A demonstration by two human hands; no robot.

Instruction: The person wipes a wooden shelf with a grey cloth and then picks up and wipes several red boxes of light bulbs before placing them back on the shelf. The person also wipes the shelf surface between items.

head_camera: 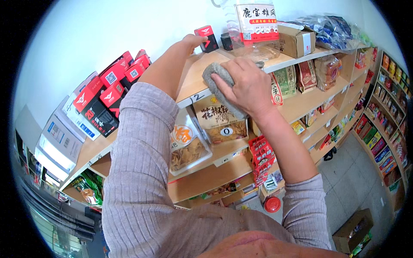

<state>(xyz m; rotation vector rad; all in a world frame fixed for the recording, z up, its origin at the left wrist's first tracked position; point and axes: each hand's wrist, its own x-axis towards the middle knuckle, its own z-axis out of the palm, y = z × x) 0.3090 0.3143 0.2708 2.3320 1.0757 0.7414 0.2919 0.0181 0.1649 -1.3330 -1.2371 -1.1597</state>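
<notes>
At the back of the wooden shelf's top board (193, 75), my left hand (192, 42) holds a small red and black box (208, 40) by its left side, the thumb over its front. Its other fingers are partly hidden. My right hand (246, 85) grips a folded grey cloth (215, 79) at the board's front edge, where a number is written. The cloth hangs down past that edge, in front of a bag of snacks (211, 129). A large clear plastic jug (258, 53) with a label stands just beyond my right hand, and a small dark box (226, 42) is beside it.
Left on the top board stand several red and black boxes (96, 106) and white boxes (59, 145). An open cardboard box (295, 38) and plastic-wrapped goods (332, 32) lie right. Red packets (262, 158) hang below. A carton (353, 230) sits on the tiled floor.
</notes>
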